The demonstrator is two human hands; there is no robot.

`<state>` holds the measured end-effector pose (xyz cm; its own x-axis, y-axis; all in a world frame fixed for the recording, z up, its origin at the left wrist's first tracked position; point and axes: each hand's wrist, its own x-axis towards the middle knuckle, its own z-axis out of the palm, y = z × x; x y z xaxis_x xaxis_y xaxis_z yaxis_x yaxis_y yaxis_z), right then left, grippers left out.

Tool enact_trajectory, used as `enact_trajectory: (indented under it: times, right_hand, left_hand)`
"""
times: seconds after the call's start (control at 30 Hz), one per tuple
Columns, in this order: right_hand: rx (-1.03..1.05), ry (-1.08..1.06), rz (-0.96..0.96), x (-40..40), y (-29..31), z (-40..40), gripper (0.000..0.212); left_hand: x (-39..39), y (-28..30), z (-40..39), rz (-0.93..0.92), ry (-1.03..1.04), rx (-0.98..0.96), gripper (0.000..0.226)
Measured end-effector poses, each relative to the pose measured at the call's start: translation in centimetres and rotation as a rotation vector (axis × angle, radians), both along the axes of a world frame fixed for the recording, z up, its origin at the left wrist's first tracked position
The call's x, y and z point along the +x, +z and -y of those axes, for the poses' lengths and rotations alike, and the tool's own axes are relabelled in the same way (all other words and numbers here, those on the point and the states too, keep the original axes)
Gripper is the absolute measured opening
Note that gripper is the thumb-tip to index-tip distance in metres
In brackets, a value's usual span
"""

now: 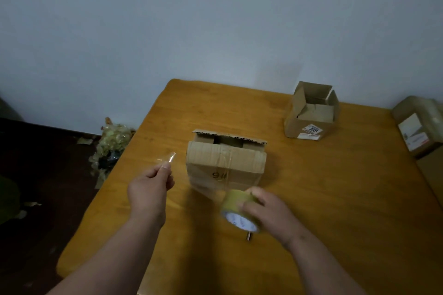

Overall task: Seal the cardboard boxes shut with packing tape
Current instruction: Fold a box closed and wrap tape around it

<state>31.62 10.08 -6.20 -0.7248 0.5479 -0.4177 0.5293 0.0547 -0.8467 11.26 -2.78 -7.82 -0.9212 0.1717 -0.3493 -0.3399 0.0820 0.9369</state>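
Note:
A cardboard box [225, 163] sits in the middle of the wooden table [335, 199], its flaps partly folded with a gap at the back and clear tape over its front. My left hand [149, 189] pinches a small scrap of clear tape [169, 158] to the left of the box. My right hand [266, 211] grips a roll of yellowish packing tape [236, 208] in front of the box, and a stretch of clear tape runs from the roll up to the box's front.
A second cardboard box [311, 115] with open flaps stands at the back right of the table. Another taped parcel [422, 124] lies at the right edge. A small metal object [248, 237] lies below the roll. Crumpled tape and scraps [112, 143] litter the dark floor on the left.

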Motion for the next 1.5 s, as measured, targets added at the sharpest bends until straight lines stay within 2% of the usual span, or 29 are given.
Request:
enact_trajectory:
  times: [0.1, 0.2, 0.27, 0.33, 0.47, 0.6, 0.73, 0.83, 0.9, 1.03, 1.1, 1.2, 1.27, 1.37, 1.5]
  right_hand:
    - [0.210, -0.143, 0.011, -0.1, 1.1, -1.2, 0.047]
    - [0.328, -0.254, 0.033, -0.1, 2.3, -2.7, 0.047]
    - [0.375, -0.222, 0.076, 0.1, 2.9, -3.4, 0.043]
    - [0.383, -0.158, 0.132, 0.3, 3.1, -3.7, 0.041]
    - [0.196, -0.044, 0.267, 0.3, 2.2, -3.2, 0.040]
    - [-0.201, -0.076, 0.244, 0.2, 0.0, -1.2, 0.020]
    - [-0.321, -0.074, 0.213, -0.7, -1.5, 1.4, 0.021]
    - [-0.410, -0.143, 0.177, -1.1, -1.8, 2.4, 0.023]
    - [-0.477, -0.161, 0.181, -1.2, -1.8, 2.6, 0.023]
    - [-0.536, -0.206, 0.170, -1.6, -2.2, 2.5, 0.029]
    - [-0.551, -0.217, 0.166, -1.9, -2.3, 2.6, 0.023]
    - [-0.555, -0.245, 0.141, -2.3, -2.4, 2.7, 0.020]
    - [-0.563, -0.256, 0.130, -2.4, -2.3, 2.7, 0.018]
    - [-0.580, -0.261, 0.131, -2.6, -2.3, 2.7, 0.016]
    - [-0.591, -0.259, 0.166, -2.9, -2.4, 2.6, 0.014]
  left_hand:
    - [0.5, 0.1, -1.4, 0.077, -0.003, 0.054, 0.011]
    - [0.5, 0.7, -2.7, 0.087, -0.085, 0.103, 0.015]
    - [0.2, 1.1, -3.2, 0.056, -0.153, 0.104, 0.019]
    - [-0.2, 1.5, -3.7, -0.026, -0.252, 0.053, 0.009]
    - [-0.8, 2.4, -5.4, -0.275, -0.489, -0.075, 0.015]
    - [-1.6, 3.2, -7.4, -0.446, -0.714, -0.181, 0.015]
    - [-1.7, 3.1, -9.0, -0.433, -0.792, -0.221, 0.014]
    - [-1.5, 3.4, -10.1, -0.406, -0.833, -0.097, 0.020]
    - [-1.7, 3.4, -10.7, -0.418, -0.862, -0.082, 0.020]
    - [-2.7, 3.1, -11.3, -0.470, -0.896, -0.231, 0.026]
    - [-3.1, 3.1, -11.6, -0.571, -0.931, -0.320, 0.027]
    - [-3.5, 3.2, -12.0, -0.767, -0.954, -0.434, 0.018]
    - [-3.7, 3.1, -12.1, -0.851, -0.971, -0.481, 0.012]
    - [-4.1, 2.7, -12.1, -0.970, -1.006, -0.525, 0.018]
    - [-4.5, 2.3, -12.0, -1.033, -1.026, -0.520, 0.022]
